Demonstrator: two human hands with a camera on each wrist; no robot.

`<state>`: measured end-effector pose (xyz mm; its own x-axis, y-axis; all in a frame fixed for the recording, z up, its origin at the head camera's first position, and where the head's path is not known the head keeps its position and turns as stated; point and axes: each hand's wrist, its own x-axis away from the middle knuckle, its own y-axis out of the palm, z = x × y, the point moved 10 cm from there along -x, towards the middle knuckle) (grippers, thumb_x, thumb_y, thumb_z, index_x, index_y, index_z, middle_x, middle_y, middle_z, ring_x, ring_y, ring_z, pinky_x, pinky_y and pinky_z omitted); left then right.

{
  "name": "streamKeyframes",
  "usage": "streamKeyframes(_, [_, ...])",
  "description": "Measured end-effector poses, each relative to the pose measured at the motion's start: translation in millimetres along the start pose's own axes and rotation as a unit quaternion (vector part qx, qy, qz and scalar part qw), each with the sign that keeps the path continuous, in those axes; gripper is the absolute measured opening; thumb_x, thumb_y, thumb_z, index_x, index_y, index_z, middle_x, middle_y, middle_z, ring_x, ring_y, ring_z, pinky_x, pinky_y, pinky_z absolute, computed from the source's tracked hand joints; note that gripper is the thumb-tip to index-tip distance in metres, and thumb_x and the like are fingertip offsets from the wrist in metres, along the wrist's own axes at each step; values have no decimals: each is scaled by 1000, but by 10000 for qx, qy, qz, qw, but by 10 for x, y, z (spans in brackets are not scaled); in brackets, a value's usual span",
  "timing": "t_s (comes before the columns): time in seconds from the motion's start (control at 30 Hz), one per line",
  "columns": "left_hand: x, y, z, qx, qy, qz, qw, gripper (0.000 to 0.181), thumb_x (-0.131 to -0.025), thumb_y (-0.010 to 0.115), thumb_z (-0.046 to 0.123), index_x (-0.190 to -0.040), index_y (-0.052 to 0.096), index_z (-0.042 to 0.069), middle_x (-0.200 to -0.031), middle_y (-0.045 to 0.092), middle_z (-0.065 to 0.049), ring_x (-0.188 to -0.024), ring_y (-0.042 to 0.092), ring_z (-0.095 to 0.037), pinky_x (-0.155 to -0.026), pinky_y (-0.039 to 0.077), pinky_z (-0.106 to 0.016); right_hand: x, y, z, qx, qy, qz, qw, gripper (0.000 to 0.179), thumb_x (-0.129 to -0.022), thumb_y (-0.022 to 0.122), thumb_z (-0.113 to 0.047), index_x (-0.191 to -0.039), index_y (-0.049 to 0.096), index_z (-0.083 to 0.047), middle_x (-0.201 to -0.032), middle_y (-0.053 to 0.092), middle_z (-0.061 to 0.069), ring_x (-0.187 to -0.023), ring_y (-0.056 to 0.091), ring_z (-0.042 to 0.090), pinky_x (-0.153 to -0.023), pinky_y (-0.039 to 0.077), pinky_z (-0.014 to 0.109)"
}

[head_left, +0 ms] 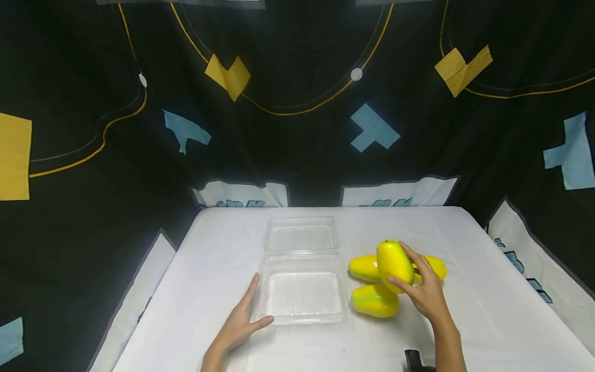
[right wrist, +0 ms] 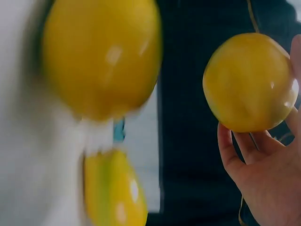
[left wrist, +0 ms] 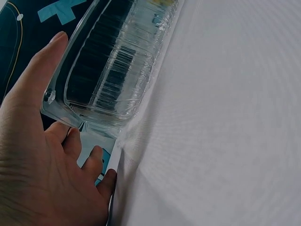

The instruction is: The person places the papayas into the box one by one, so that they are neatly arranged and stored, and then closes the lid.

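Observation:
My right hand (head_left: 425, 289) grips a glossy yellow-green papaya (head_left: 394, 264), holding it above the other papayas on the right side of the table. In the right wrist view, my fingers and thumb curve round that papaya (right wrist: 249, 82). Below it lie a papaya (head_left: 375, 300) in front, another papaya (head_left: 363, 267) behind and one more papaya (head_left: 437, 266) partly hidden by my hand. A clear plastic clamshell box (head_left: 304, 294) lies with its lid (head_left: 302, 235) folded back. Beside the box's left edge my left hand (head_left: 239, 320) is spread, its thumb by the near corner.
White cloth covers the table (head_left: 214, 237). Dark fabric (head_left: 297, 150) with tape pieces and yellow lines hangs behind and at both sides. A small black object (head_left: 413, 359) shows beside my right forearm at the near edge of the view.

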<state>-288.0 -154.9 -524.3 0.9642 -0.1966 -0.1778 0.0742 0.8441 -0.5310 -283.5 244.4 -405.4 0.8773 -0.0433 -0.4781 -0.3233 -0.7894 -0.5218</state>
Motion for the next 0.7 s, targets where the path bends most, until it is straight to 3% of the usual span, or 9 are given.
streamKeyframes(0.13, [7,-20,8,-28,65,21,10000,102,-73,75,33,-150,9,21,-152,12,-14,-135,15,-39,-103,16,-62,-138,249,-237,-445,-244,-62,9987,78,-74,79,-20,-140,39,-29,-130,49,7,-112,45,19,-89,41,46])
streamKeyframes(0.4, [17,-9,10,-4,142,36,9999,102,-73,76,33,-150,9,21,-152,12,-14,-135,15,-39,-103,16,-62,-295,786,-690,-775,-901,-321,9924,77,-74,79,-27,-140,40,-27,-128,52,5,-113,50,24,-89,46,51])
streamKeyframes(0.57, [14,-14,14,25,133,27,9999,101,-74,75,32,-150,10,21,-152,12,-13,-136,15,-38,-104,15,-61,-354,1205,-901,-907,-1232,-723,9856,76,-75,77,-33,-140,40,-25,-130,51,0,-117,49,21,-91,46,48])
streamKeyframes(0.7, [13,-15,6,15,63,3,10000,100,-74,76,32,-150,11,22,-153,13,-11,-136,16,-36,-105,15,-60,-352,1539,-988,-722,-1379,-1039,9823,76,-74,76,-39,-140,39,-28,-130,51,-3,-117,49,17,-94,45,45])
